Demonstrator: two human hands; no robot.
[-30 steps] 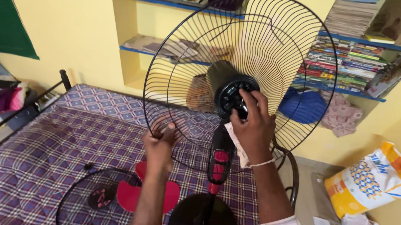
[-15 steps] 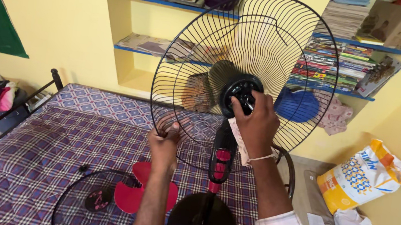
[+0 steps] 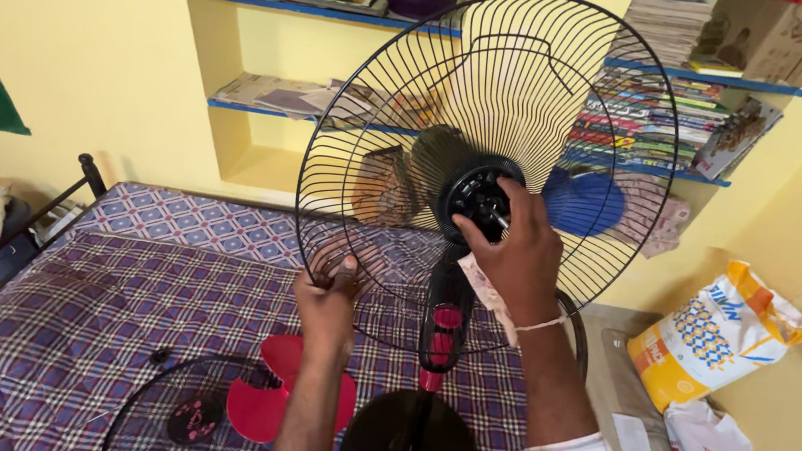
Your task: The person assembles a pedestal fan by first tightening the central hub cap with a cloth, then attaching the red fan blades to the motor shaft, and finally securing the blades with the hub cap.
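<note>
On the bed, from the head view, a black pedestal fan (image 3: 440, 321) is standing half put together. Its rear wire guard (image 3: 407, 85) is already sitting on the motor hub (image 3: 478, 192), while the red blades (image 3: 286, 399) and front guard (image 3: 169, 411) are lying loose on the checked mattress (image 3: 90, 301), so those look left to fit. The left hand (image 3: 327, 298) is pinching the guard's lower rim; the right hand (image 3: 509, 253) is closing its fingertips around the hub's shaft, a scrap of paper tucked under the palm.

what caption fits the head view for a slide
Left hand grips the black fan guard rim while right hand works at the motor hub.
</note>
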